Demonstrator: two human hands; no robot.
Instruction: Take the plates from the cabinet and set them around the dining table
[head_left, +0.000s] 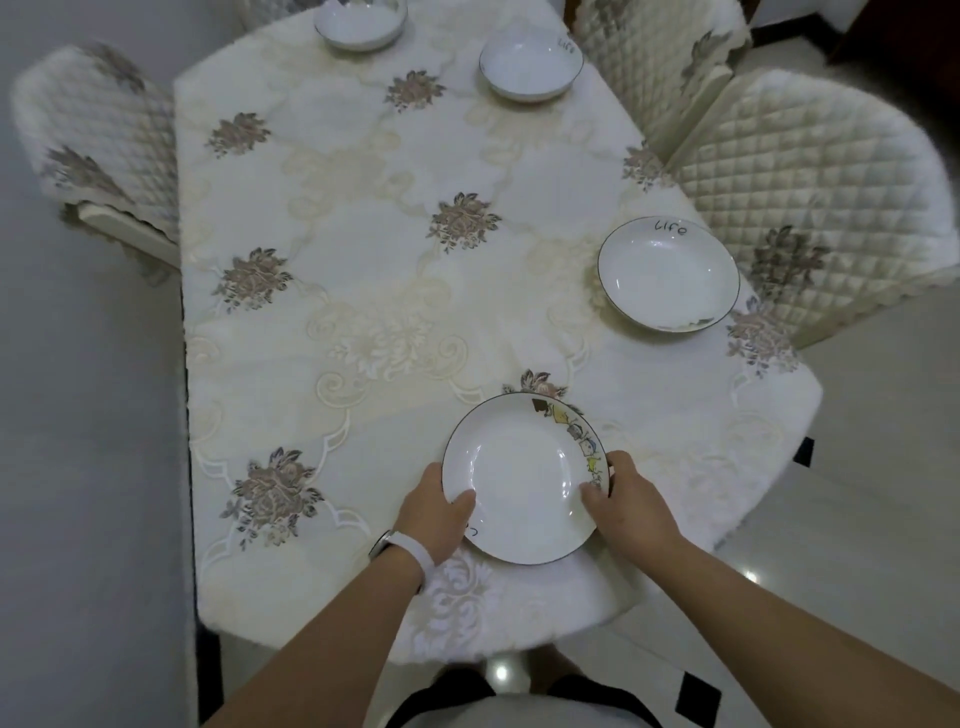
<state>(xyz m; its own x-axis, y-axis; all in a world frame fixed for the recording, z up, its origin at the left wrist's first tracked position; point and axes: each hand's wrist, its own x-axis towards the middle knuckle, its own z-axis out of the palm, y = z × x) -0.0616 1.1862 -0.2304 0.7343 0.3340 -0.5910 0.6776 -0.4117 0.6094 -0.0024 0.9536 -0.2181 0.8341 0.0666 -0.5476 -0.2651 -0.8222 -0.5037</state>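
Placing step, likely last: left hand (434, 506) and right hand (626, 499) pinch opposite rims of the near plate (522, 475) at the worktop (363, 270) near edge, three plates beyond it; next, release cleanly.

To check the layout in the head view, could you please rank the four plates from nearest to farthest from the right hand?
1. Plate with cartoon rim: held in the right hand and left hand, near table edge.
2. Plate marked "Life": right side, by a quilted chair.
3. Far right plate: beyond it.
4. Far end plate: top edge, farthest.
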